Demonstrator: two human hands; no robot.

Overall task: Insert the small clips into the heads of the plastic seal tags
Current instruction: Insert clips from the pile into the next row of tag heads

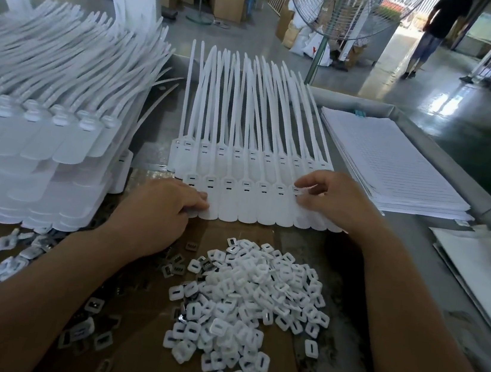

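White plastic covers much of the counter (418, 239). A tall stack of seal tags (40, 143) waits at the left, and one row of tags (241, 160) lies flat in the middle, slots up, likely so each can be filled in turn. Small clips (247, 304) sit heaped just in front, within easy reach. The left hand (160, 202) presses its fingers, held together, on the row's near edge, apparently steadying it. The right hand (333, 197) curls thumb and forefinger at a head (296, 190); whether they pinch a clip I cannot tell.

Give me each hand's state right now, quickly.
Left hand: open, fingers pressing down on the front row of seal tags.
Right hand: thumb and index finger pinching a seal tag head; a clip there cannot be told.
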